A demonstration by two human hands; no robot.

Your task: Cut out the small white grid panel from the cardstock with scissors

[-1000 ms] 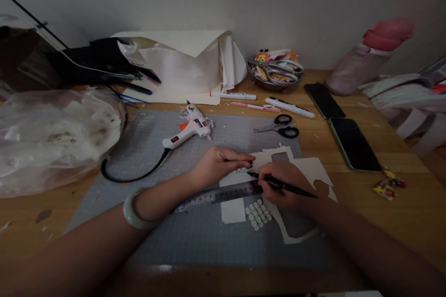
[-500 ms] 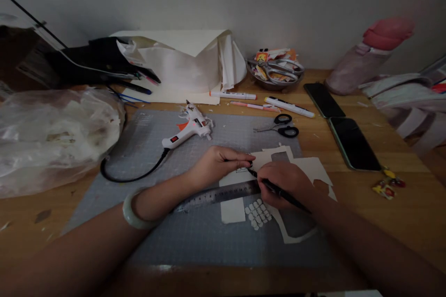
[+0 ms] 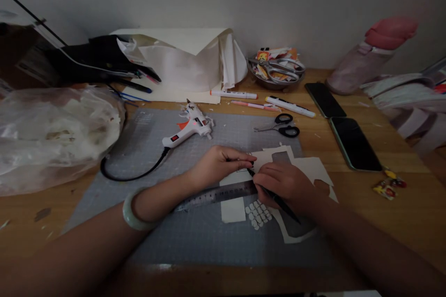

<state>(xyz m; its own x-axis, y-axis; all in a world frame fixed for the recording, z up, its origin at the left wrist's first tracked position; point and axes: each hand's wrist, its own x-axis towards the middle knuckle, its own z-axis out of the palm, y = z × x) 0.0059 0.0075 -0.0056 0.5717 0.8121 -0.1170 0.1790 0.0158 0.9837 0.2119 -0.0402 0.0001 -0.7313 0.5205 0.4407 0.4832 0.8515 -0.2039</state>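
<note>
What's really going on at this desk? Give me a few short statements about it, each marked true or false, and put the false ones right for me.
1. The right hand holds a black pen. True.
2. The left hand is wrapped around the glue gun. False: its fingers are over the white card, and the glue gun lies apart on the grey mat.
3. A pale bangle is around the left arm. True.
4. The silver scissors lie on the grey mat. False: they rest on top of the bowl and its contents.
5. The bottle with the pink lid stands to the right of the bowl. True.
</note>
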